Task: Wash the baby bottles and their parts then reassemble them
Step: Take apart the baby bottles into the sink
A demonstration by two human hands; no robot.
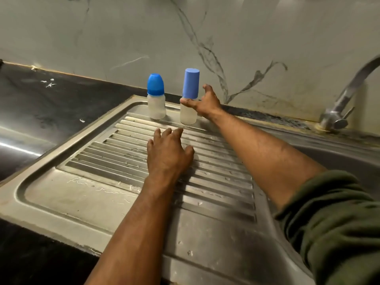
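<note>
Now, bottles: two, upright at back edge of ribbed steel drainboard (86,194); cloudy plastic bodies.
Left bottle (156,106): rounded glossy blue cap.
Right bottle (188,113): tall matte cylinder cap.
Right hand (205,103): fingers spread around right bottle's neck, thumb touching.
Left hand (167,153): spread, resting flat on wet ridges.
Faucet (345,99): curved metal, at right.

Single head-mounted wide-angle view. The camera looks forward and down from above the steel drainboard (86,194), facing the marbled wall (123,33). Both forearms enter from the lower edge, close to the lens. The tap (341,103) sits at the right margin, the dark counter (30,103) at the left. Straight edges bow near the frame borders.
</note>
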